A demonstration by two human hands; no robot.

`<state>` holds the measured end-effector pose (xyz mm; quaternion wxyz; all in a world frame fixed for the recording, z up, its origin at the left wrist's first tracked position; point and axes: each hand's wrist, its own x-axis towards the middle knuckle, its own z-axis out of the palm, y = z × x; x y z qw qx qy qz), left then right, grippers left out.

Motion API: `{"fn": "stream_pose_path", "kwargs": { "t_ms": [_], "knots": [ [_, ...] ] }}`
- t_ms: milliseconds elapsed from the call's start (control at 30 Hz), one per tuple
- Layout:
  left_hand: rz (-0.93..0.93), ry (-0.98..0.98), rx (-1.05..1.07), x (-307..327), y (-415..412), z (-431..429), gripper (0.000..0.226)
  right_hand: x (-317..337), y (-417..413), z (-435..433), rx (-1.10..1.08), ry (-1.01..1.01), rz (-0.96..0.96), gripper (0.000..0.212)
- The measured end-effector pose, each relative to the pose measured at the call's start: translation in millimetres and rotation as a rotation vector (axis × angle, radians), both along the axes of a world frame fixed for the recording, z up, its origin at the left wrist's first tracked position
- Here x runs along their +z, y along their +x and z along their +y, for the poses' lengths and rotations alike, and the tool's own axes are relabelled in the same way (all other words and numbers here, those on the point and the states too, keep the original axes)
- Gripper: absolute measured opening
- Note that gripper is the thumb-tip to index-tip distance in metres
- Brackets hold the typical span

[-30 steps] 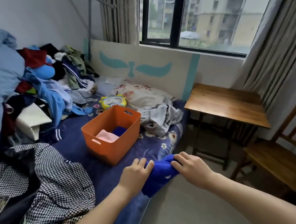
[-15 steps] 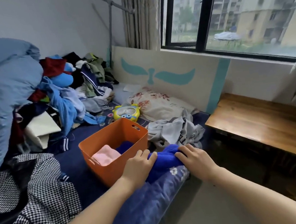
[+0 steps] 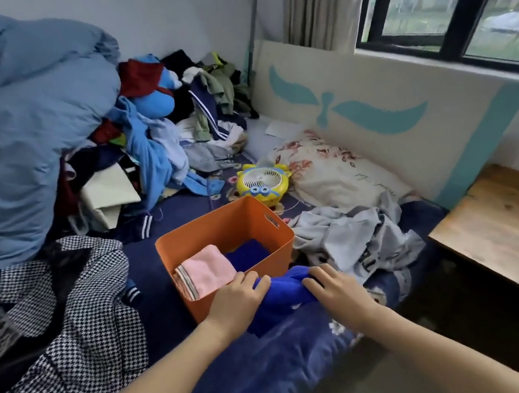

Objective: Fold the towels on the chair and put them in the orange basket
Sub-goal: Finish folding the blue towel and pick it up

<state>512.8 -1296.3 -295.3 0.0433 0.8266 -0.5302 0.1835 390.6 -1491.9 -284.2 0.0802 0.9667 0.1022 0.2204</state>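
A folded dark blue towel (image 3: 284,294) hangs between my two hands, just at the near right corner of the orange basket (image 3: 222,226). My left hand (image 3: 237,298) grips its left end, thumb over the cloth. My right hand (image 3: 333,286) holds the right end, fingers curled on it. Inside the basket lie a folded pink towel (image 3: 206,269) on the left and a dark blue towel (image 3: 247,254) on the right. The basket stands on the dark blue bed (image 3: 247,385). The chair is out of view.
A grey garment (image 3: 352,236) lies crumpled right of the basket. A yellow fan (image 3: 263,184) and a floral pillow (image 3: 332,171) sit behind it. A houndstooth cloth (image 3: 77,320) and a clothes pile (image 3: 157,137) fill the left. A wooden table (image 3: 513,241) stands at right.
Both hands have carried the blue towel forward from the bed's edge up to the basket's near corner. The view has swung left, so the chair has left the frame.
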Motion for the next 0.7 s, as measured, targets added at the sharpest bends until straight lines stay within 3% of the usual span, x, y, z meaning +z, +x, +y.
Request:
{"fn": "stream_pose_path", "kwargs": {
  "t_ms": [100, 167, 333, 500, 700],
  "knots": [
    [0.005, -0.065, 0.030, 7.1, 39.7, -26.9, 0.066, 6.0, 45.3, -30.7, 0.000, 0.015, -0.006, 0.038],
    [0.004, -0.122, 0.036, 12.1, 66.2, -45.5, 0.054, 14.7, 74.5, -51.1, 0.015, 0.028, 0.001, 0.052],
    [0.050, -0.120, 0.063, 11.3, 134.8, -80.0, 0.058, 22.8, 146.1, -82.7, 0.021, 0.017, 0.069, 0.069],
    [0.148, -0.015, 0.105, 3.2, 185.7, -92.4, 0.046, 5.5, 201.8, -90.1, -0.053, 0.075, 0.221, 0.069],
    [0.246, 0.047, 0.170, -15.4, 227.7, -91.0, 0.052, -20.7, 257.5, -93.9, -0.052, 0.117, 0.388, 0.049]
  ]
}}
